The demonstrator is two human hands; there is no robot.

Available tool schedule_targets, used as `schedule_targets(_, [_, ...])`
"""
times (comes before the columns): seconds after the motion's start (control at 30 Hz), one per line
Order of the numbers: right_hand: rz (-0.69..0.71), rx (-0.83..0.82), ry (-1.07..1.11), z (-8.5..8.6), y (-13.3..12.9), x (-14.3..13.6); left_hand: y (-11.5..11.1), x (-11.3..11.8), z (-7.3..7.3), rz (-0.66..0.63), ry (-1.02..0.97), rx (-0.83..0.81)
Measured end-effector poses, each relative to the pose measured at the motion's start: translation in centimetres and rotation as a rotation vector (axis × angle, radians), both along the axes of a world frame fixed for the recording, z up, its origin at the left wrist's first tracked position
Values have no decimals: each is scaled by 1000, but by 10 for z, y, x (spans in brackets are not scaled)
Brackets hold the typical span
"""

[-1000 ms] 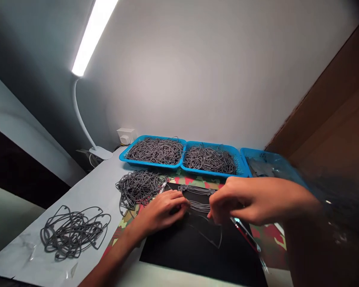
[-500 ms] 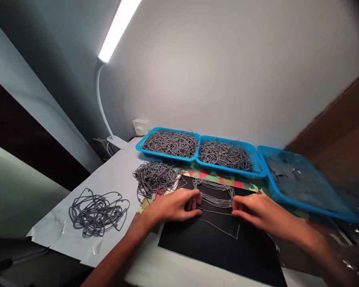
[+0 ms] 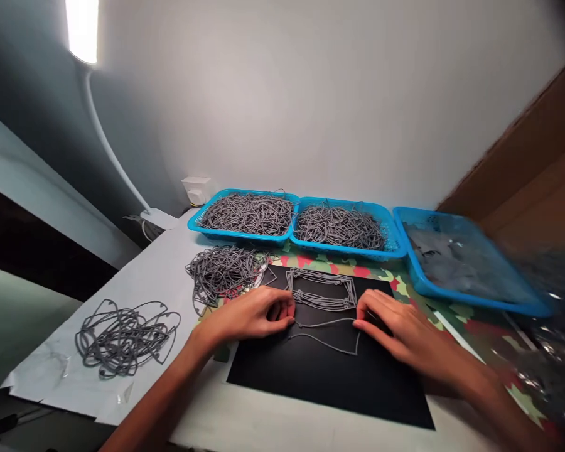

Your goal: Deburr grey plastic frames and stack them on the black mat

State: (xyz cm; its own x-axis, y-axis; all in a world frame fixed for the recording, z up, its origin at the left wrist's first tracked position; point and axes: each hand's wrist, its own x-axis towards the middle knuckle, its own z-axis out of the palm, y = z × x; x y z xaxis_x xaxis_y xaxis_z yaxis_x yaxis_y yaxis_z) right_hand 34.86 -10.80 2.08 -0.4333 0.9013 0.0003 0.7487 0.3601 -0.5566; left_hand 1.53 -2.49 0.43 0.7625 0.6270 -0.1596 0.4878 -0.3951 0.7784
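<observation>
A thin grey cord loop (image 3: pixel 327 344) lies over the black mat (image 3: pixel 311 383), its two sides spread apart. My left hand (image 3: pixel 266 312) pinches the loop's left end. At its right side, my right hand (image 3: pixel 383 320) has thumb and forefinger closed on the same loop. Just beyond both hands, a neat row of grey loops (image 3: pixel 322 300) lies stacked on the mat. A tangled heap of grey loops (image 3: pixel 226 270) sits behind my left hand. Another loose pile of loops (image 3: pixel 122 339) rests farther left on the white table.
Two blue baskets (image 3: pixel 245 237) (image 3: pixel 353 248) full of grey cords stand along the wall. A third blue basket (image 3: pixel 428 285) with clear plastic bags is at the right, with shiny plastic near it. A lamp (image 3: pixel 108 147) is clamped at the back left.
The camera view has shifted, moving the scene left and slightly up. My right hand has lifted slightly off the stacked loops, and the cord between my hands is now more curved.
</observation>
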Motion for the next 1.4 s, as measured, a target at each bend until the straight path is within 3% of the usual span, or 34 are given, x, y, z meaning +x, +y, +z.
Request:
schedule_targets(0.13, [-9,-38,109,4,0,-5,1,1,4,-15,6,25])
schedule_targets(0.37, [-71,-16,326,-7,0,-6,8,4,21,-175,40,102])
schedule_targets(0.47, [-82,-47,369,-6,-2,-8,14,1,24,-202,51,57])
schedule_targets(0.57, [-85,-50,365,-5,-3,-9,20,-5,26,-203,95,-91])
schedule_targets(0.7, [-81,-71,335,-10,-2,-11,28,-15,21,-186,17,-338])
schedule_targets(0.8, [-94,-84,317,-14,-1,-13,32,-20,13,-156,-73,-424])
schedule_targets(1.0, [-107,-23,267,-15,2,-12,36,-24,5,-176,-46,-366])
schedule_targets(1.4, [-165,-86,242,-22,2,-9,41,-24,-6,-191,-69,-368])
